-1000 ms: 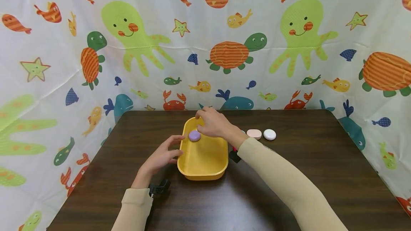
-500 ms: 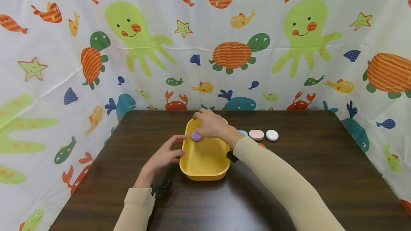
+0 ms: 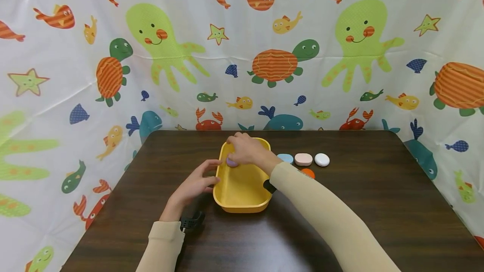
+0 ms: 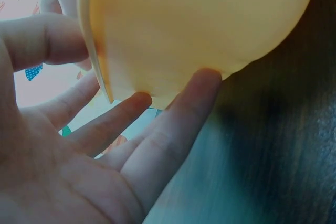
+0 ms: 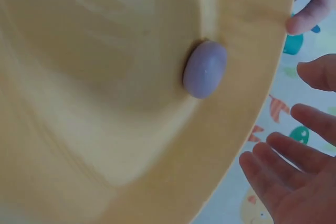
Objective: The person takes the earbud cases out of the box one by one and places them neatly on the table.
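Note:
A yellow plastic bin [image 3: 242, 184] sits on the dark table with a smooth purple rounded piece [image 5: 206, 69] lying inside, against its wall. My right hand [image 3: 247, 148] hovers over the bin's far end, partly covering the purple piece in the head view. In the right wrist view its fingers [image 5: 294, 171] are spread and relaxed, fingertips right at the rim, apart from the purple piece. My left hand [image 3: 194, 181] is at the bin's left side. Seen from the left wrist, its extended fingers [image 4: 181, 129] touch the outer wall.
Right of the bin stand a light blue piece [image 3: 285, 158], a pink rounded piece [image 3: 303, 159] and a white one [image 3: 322, 160]. An orange piece [image 3: 308, 173] peeks out beside my right sleeve [image 3: 325, 205]. A sea-animal curtain [image 3: 234, 53] hangs behind the table [image 3: 363, 200].
My right hand has shifted slightly and covers more of the purple piece in the head view. The blue and orange pieces have come into sight. My left hand keeps its place at the bin.

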A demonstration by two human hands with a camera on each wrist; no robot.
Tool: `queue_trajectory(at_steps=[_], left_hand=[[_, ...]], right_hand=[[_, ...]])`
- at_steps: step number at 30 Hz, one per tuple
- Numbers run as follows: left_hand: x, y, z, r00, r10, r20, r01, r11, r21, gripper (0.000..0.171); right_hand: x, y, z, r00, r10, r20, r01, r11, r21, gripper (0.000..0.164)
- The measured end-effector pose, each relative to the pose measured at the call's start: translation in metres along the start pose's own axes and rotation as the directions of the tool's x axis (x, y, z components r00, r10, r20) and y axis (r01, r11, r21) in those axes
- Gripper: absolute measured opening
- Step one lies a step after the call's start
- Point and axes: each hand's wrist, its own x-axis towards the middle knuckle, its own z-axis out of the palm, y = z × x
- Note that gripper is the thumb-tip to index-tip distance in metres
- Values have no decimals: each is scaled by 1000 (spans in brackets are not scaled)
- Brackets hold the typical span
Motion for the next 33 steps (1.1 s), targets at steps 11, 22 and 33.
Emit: queue_trajectory(at_steps=[11,22,33], left_hand=[[-2,3,-1,1000,1,8,-1,1000,-25,55],[-3,4,-1,1000,6,6,-6,1000,-30,56],[0,0,0,1000,-12,-6,12,1000,-24,53]], right_hand=[[7,1,13,1000,9,29,-9,1000,17,53],[11,-2,24,998,12,55,-13,1000,16,45],[14,-3,36,998,-19,56,20,1000,-12,34]])
